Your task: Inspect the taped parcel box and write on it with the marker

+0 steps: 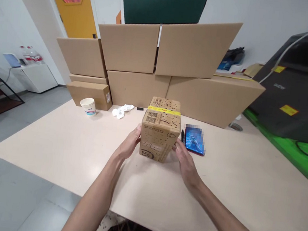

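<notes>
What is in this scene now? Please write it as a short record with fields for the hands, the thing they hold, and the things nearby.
left hand: left hand pressed flat on the left side of the printed box
right hand: right hand against the right side of the box
held thing: small cardboard box with yellow tape, standing on the table
beside box: blue phone and black pen, to its right
further left: paper cup, crumpled white tissue
behind: stacked large cartons
</notes>
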`<state>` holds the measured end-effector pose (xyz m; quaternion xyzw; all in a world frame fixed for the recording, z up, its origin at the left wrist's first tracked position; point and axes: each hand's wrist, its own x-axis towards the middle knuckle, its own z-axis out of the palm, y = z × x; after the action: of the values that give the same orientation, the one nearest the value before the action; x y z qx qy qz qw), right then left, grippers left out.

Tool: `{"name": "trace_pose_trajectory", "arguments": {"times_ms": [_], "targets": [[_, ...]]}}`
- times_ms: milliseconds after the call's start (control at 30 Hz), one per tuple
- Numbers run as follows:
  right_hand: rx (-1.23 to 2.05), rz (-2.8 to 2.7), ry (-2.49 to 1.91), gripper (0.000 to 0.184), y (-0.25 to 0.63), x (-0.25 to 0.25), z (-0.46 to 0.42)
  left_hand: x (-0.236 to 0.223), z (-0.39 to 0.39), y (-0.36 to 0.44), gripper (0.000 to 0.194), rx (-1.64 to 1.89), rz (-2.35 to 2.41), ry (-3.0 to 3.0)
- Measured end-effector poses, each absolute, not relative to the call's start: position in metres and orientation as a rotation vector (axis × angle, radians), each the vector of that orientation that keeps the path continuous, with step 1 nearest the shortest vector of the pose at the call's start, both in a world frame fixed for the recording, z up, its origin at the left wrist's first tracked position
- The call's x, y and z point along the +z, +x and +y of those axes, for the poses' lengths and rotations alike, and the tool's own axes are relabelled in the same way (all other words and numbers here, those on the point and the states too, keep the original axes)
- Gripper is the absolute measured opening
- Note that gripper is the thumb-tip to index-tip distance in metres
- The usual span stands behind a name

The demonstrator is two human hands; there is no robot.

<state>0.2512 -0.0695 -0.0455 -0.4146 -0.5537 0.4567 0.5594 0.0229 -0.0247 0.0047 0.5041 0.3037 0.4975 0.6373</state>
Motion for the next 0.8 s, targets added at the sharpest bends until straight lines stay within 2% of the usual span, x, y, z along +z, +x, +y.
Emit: {"name": "trace_pose_trajectory", "arguments": {"times_ms": [333, 567, 800], "targets": [[1.239, -1.007, -0.804, 0.066, 0.252, -0.03, -0.072, 0.015, -0.029, 0.025, 0.06, 1.328, 0.542, 1.216], [1.19, -1.071, -0.794, 0.055, 0.249, -0.027, -0.072, 0.016, -0.034, 0.03, 0.06, 1.325, 0.526, 1.125], [1.156, -1.074, -0.852, 0.057, 0.251, -0.03, -0.07, 0.019, -0.036, 0.027, 0.054, 1.363, 0.526, 1.33]]}}
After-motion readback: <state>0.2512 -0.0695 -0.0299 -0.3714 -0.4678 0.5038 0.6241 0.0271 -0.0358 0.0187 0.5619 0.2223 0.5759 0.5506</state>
